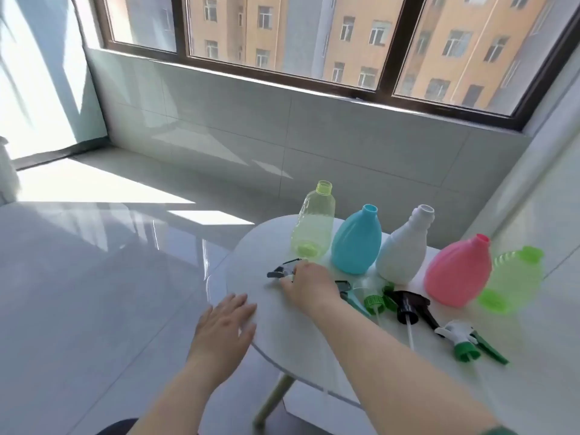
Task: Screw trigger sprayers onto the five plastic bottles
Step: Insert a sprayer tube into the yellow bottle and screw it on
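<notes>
The right hand (306, 282) curls over a dark trigger sprayer (282, 270) lying on the round white table (282, 334); whether the fingers have closed on it cannot be told. The left hand (224, 324) lies flat and spread at the table's near edge. The sprayer looks light, rigid and top-heavy, so its collar seems the best hold. Behind stand five open bottles, probably empty and easy to tip: yellow-green (314, 224), blue (356, 243), white (405, 246), pink (458, 271) and a green one (514, 277). More sprayers (408, 306) lie close beside the wrist.
</notes>
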### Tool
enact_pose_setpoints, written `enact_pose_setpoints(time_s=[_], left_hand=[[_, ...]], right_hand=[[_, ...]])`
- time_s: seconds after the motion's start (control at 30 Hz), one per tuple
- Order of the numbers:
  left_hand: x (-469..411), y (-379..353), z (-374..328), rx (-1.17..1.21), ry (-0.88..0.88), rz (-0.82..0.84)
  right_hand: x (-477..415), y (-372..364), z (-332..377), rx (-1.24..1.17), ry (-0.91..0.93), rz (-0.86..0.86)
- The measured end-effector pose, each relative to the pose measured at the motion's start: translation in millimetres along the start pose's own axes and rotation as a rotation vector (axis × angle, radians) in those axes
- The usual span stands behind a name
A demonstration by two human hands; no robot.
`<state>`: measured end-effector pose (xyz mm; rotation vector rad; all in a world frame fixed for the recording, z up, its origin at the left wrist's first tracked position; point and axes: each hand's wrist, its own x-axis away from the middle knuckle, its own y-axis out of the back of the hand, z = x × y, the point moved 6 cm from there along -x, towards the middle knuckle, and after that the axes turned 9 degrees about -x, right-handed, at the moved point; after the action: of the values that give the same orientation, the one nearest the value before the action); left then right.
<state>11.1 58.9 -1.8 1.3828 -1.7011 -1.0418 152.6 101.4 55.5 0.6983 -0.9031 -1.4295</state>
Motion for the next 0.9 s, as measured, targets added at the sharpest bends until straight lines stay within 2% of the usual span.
enact_pose_setpoints(time_s=[0.17,0.3,0.43,0.53,0.63,0.77,0.9], left_hand=[[-3.3,-2.7,4.3,0.051,-0.027,-0.045],[-9.4,1.3,3.9,0.073,-0.004,-0.094],[-6.4,8.7,2.5,0.127,0.014,-0.151],[-2.6,24.4,2.5,0.221,0.008,-0.247],[-5.1,40.0,-0.1,0.411,0.022,-0.319],[-25.0,42.6,-10.4,0.563,0.049,-0.318],[-61.6,32.3,-33.1,0.566,0.003,-0.254]], right_hand=[[-9.8,-7.0,2.8,0.085,-0.095,-0.041],[-16.5,-12.9,0.2,0.11,-0.101,-0.063],[-18.4,-14.1,-5.6,-0.018,-0.135,-0.026],[-11.1,2.6,-14.0,-0.352,-0.145,-0.028],[3.8,29.4,-28.0,-0.859,-0.137,0.014],[20.6,74.8,-54.3,-1.46,-0.003,0.023],[28.4,108.0,-85.1,-1.753,0.114,-0.1]])
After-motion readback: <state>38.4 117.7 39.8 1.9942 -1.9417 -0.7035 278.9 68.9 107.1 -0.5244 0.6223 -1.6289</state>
